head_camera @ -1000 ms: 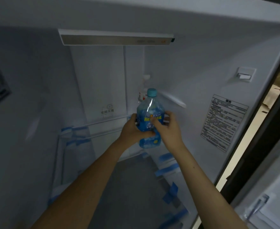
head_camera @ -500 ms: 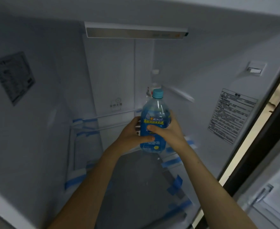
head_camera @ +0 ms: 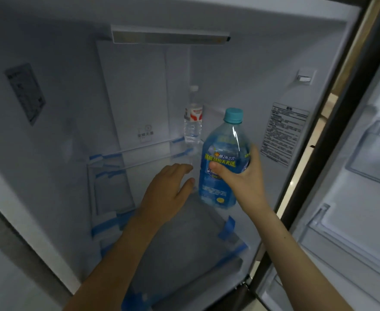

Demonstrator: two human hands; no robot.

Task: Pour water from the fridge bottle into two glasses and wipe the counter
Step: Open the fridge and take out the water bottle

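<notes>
Centrally, right hand wraps fingers round the blue bottle; left hand, fingers loosely spread, hovers just beside it.

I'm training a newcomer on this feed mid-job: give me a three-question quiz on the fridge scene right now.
1. True or false: the right hand grips the blue bottle.
2. What colour is the blue bottle's cap? A) red B) teal C) black
3. Fill in: a second, clear bottle stands on a shelf at the ____ of the fridge.

Key: 1 true. 2 B. 3 back. Note: the left hand holds nothing, fingers loose beside the blue bottle.
</notes>
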